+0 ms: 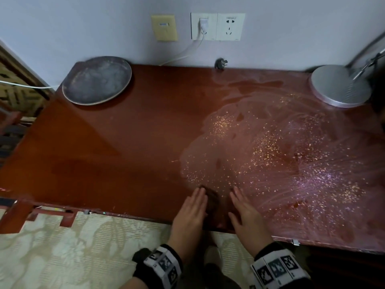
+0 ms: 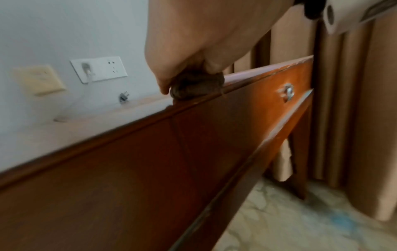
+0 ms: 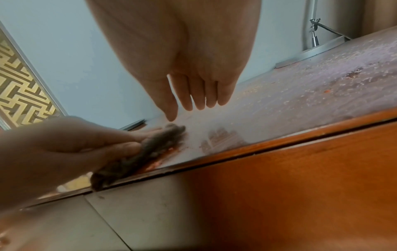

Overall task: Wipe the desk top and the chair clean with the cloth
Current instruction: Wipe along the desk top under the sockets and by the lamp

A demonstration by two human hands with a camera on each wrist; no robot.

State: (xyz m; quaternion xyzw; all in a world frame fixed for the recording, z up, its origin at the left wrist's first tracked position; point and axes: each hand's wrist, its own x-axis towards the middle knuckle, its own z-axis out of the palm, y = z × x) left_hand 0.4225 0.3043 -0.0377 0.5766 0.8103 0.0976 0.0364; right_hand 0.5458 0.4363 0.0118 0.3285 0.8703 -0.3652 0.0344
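My left hand [image 1: 192,207] lies on the brown cloth [image 1: 211,202], fingers straight and together, thumb curled against its edge at the front of the desk [image 1: 125,142]. My right hand [image 1: 244,213] hovers just beside it, fingers straight, close together, holding nothing. Pale crumbs [image 1: 270,151] and smears cover the desk's right half, near the lamp base [image 1: 339,88].

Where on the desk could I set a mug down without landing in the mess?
The desk's left and middle are bare, between the plate and the front edge. The right side is smeared and crumbed up to the lamp base. Both hands and the cloth crowd the front middle.
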